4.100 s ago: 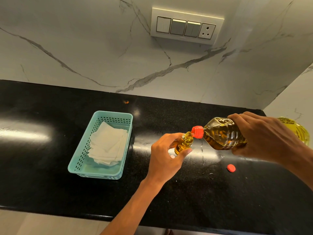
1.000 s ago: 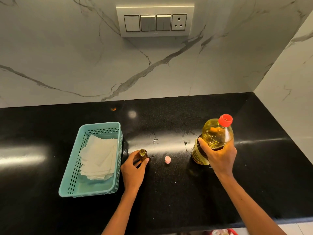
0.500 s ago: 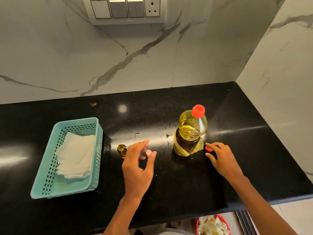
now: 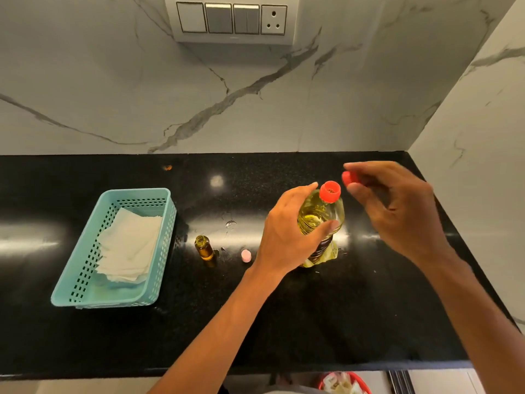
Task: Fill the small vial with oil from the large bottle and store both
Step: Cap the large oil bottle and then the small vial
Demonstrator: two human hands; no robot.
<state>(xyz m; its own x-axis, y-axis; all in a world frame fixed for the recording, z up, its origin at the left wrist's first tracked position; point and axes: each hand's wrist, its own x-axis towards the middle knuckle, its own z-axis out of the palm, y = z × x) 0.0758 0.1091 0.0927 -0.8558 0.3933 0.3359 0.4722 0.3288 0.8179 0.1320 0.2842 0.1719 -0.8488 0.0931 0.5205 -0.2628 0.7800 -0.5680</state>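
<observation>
Large bottle held upright on the counter, its cap in the other hand

The black counter (image 4: 312, 322) carries a turquoise basket (image 4: 163, 237) with white paper sheets (image 4: 127, 248) at the left. The large bottle (image 4: 321, 214) of oil stands right of centre. The left hand (image 4: 287, 237) grips it, fingers and thumb curled round its body. The right hand (image 4: 397, 211) pinches the red cap (image 4: 348, 178) between thumb and fingertips, just beside the bottle's open red spout. The small vial (image 4: 205, 248) stands uncapped between basket and bottle, near its pink cap (image 4: 246, 255).
</observation>
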